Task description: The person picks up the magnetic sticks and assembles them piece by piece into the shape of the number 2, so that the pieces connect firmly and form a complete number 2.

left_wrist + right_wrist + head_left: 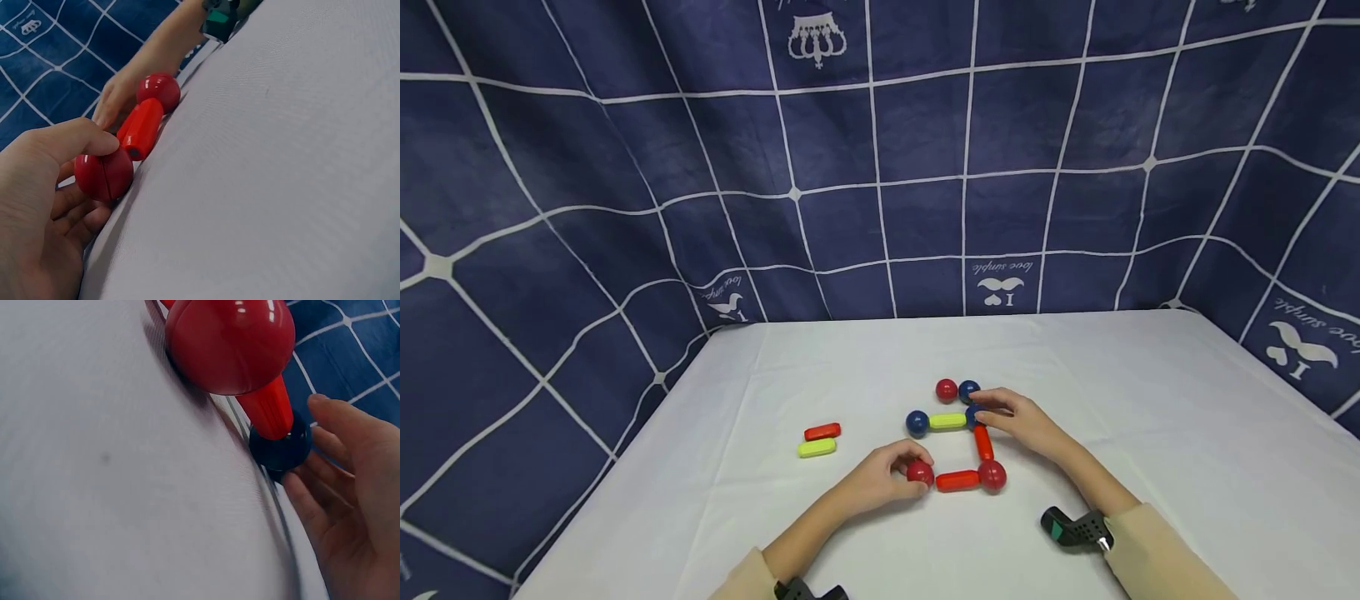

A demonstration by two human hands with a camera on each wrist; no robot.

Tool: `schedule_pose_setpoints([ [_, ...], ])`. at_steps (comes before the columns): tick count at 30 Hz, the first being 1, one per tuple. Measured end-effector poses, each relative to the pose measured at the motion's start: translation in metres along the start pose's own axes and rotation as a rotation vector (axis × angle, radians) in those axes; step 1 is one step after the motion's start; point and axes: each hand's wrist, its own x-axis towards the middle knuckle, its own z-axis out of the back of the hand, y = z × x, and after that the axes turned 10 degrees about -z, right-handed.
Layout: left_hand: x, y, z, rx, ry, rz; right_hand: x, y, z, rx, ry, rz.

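Note:
My left hand (876, 479) grips a red ball (920, 474) between thumb and fingers, close to the free end of a red rod (958, 481). That rod joins a corner red ball (992, 475), from which a second red rod (983, 443) runs to a blue ball (281, 447). From there a yellow-green rod (947, 421) leads left to another blue ball (917, 423). My right hand (1018, 421) rests at the far right corner, fingers loosely bent around the blue ball there; the right wrist view shows the thumb apart from it.
Behind the frame of rods sit a loose red ball (947, 390) and a blue ball (969, 391), the latter by my right fingertips. To the left lie a red rod (822, 432) and a yellow-green rod (817, 448). A blue checked curtain (917, 225) stands behind the white table (760, 517).

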Motion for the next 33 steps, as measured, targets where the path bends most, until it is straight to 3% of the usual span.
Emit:
schedule_pose_setpoints([
  [6, 0.001, 0.0, 0.0, -0.035, 0.005, 0.006, -0.011, 0.017, 0.003, -0.034, -0.041, 0.084],
  [14, 0.0, -0.001, 0.0, -0.03, 0.004, -0.016, -0.04, 0.041, -0.014, -0.219, -0.007, 0.198],
  [19, -0.001, 0.0, 0.001, -0.032, 0.005, -0.019, -0.052, 0.039, -0.025, -0.304, 0.049, 0.25],
  [25, -0.002, 0.0, 0.001, -0.037, 0.003, -0.037, -0.058, 0.031, -0.034, -0.391, 0.054, 0.28],
  [33, -0.001, 0.003, 0.002, -0.04, -0.002, -0.034, -0.055, 0.028, -0.038, -0.402, 0.078, 0.286],
])
